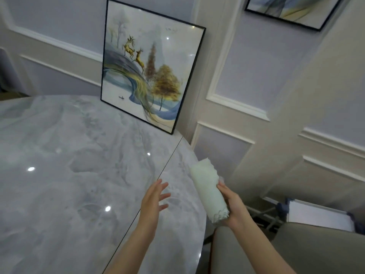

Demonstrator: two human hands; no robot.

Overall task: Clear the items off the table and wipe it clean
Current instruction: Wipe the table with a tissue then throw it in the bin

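A glossy grey marble table (69,155) fills the left and centre of the view. My right hand (232,206) grips a rolled pale white cloth (208,188) above the table's right edge, the roll pointing up and away from me. My left hand (153,200) hovers over the table just left of the roll, fingers straight and spread, holding nothing. A framed picture (146,68) of golden deer and trees stands on the table's far side and leans against the wall.
A dark seam line (167,163) crosses the tabletop diagonally. A beige chair (296,250) sits at the lower right beside the table. Behind it are a white box (316,216) and a folding metal rack on the floor. Another framed picture (292,8) hangs at the upper right.
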